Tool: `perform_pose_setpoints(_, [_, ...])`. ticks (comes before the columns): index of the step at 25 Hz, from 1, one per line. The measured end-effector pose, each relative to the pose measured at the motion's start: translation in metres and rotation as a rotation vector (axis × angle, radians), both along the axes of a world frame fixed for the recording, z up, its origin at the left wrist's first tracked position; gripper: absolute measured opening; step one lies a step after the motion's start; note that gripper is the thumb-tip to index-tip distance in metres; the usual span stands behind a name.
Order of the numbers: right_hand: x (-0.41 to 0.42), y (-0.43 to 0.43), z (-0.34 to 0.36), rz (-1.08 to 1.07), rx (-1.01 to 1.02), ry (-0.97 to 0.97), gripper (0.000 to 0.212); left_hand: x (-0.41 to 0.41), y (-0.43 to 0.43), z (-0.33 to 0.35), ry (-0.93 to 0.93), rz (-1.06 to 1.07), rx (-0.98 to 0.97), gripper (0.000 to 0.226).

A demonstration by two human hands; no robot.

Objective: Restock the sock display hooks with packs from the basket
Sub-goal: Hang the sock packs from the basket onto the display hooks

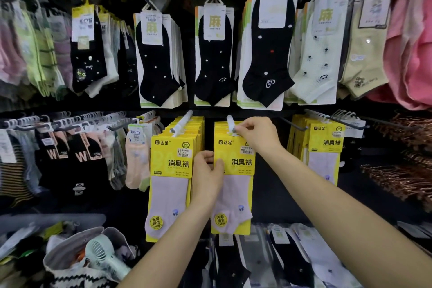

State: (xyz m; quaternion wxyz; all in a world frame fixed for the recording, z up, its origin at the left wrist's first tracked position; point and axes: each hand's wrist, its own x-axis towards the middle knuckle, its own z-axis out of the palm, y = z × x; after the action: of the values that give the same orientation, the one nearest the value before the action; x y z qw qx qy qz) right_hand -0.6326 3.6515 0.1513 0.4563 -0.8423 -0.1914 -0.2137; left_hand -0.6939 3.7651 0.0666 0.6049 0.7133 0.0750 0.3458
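Observation:
A yellow sock pack (235, 175) with pale pink socks hangs at the front of a white-tipped display hook (230, 122) in the middle of the lower row. My right hand (256, 134) pinches the pack's hanger tab at the hook's tip. My left hand (207, 175) grips the pack's left edge, thumb on the front. More yellow packs hang behind it on the same hook. Another full hook of the same yellow packs (171, 170) hangs just left. The basket (77, 262) sits at the lower left.
Black dotted ankle socks (266, 54) hang on hooks in the row above. A third stack of yellow packs (323, 154) hangs at the right. A pale green handheld fan (102, 257) lies in the basket. Copper hangers (397, 170) crowd the far right.

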Motion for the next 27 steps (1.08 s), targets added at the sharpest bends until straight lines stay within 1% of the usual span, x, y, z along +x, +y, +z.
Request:
perform_pose_setpoints(2, [0.002, -0.002, -0.005, -0.016, 0.066, -0.001, 0.01, 0.003, -0.002, -0.001, 0.009, 0.013, 0.015, 0.03])
perform_pose_setpoints(5, [0.005, -0.01, -0.02, -0.041, 0.142, 0.021, 0.028, 0.011, -0.004, 0.008, 0.069, -0.026, 0.033, 0.054])
perform_pose_setpoints(7, [0.006, -0.014, -0.03, -0.023, 0.19, 0.059, 0.035, 0.016, -0.004, 0.015, 0.074, -0.096, 0.023, 0.06])
perform_pose_setpoints(8, [0.007, -0.015, -0.033, -0.003, 0.224, 0.095, 0.037, 0.017, -0.004, 0.019, 0.055, -0.129, 0.02, 0.057])
perform_pose_setpoints(11, [0.007, -0.01, -0.039, 0.074, 0.275, 0.197, 0.038, 0.023, -0.002, 0.02, -0.021, -0.185, 0.076, 0.027])
perform_pose_setpoints(12, [0.006, -0.007, -0.043, 0.124, 0.295, 0.221, 0.038, 0.025, -0.001, 0.018, -0.046, -0.201, 0.094, 0.022])
perform_pose_setpoints(15, [0.007, -0.002, -0.057, 0.283, 0.381, 0.257, 0.044, 0.03, 0.001, 0.009, -0.094, -0.25, 0.097, 0.027])
perform_pose_setpoints(18, [0.015, 0.0, -0.061, 0.342, 0.397, 0.284, 0.05, 0.041, 0.005, 0.006, -0.098, -0.256, 0.102, 0.026])
perform_pose_setpoints(22, [0.027, 0.004, -0.057, 0.333, 0.339, 0.335, 0.06, 0.055, 0.008, 0.008, -0.094, -0.242, 0.113, 0.027])
perform_pose_setpoints(25, [0.034, 0.001, -0.053, 0.316, 0.209, 0.331, 0.065, 0.058, 0.008, 0.007, -0.109, -0.234, 0.117, 0.028])
perform_pose_setpoints(27, [0.032, -0.004, -0.055, 0.353, 0.145, 0.297, 0.064, 0.056, 0.007, 0.003, -0.112, -0.261, 0.106, 0.03])
